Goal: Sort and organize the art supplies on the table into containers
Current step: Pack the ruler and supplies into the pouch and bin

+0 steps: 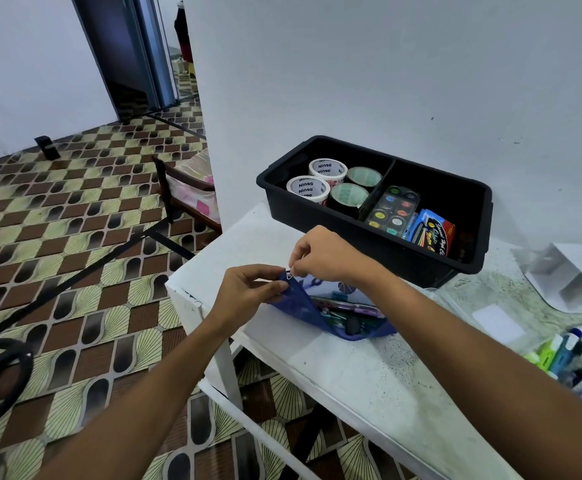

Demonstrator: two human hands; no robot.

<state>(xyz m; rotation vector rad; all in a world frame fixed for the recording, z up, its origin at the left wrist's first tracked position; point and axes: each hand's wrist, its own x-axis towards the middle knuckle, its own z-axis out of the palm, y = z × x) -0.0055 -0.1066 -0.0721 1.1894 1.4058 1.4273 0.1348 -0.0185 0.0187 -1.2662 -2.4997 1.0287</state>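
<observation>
Pouch [317, 313], mouth up, lengthwise left-right

The markers [573, 362] at the right edge were blurred and partly cut off, their labels unreadable. The pencil pouch [303, 311] hid most of its contents. The zipper pull was too small to make out between the fingertips [294, 268]. The tray's [483, 216] far right compartment lay in shadow.
</observation>
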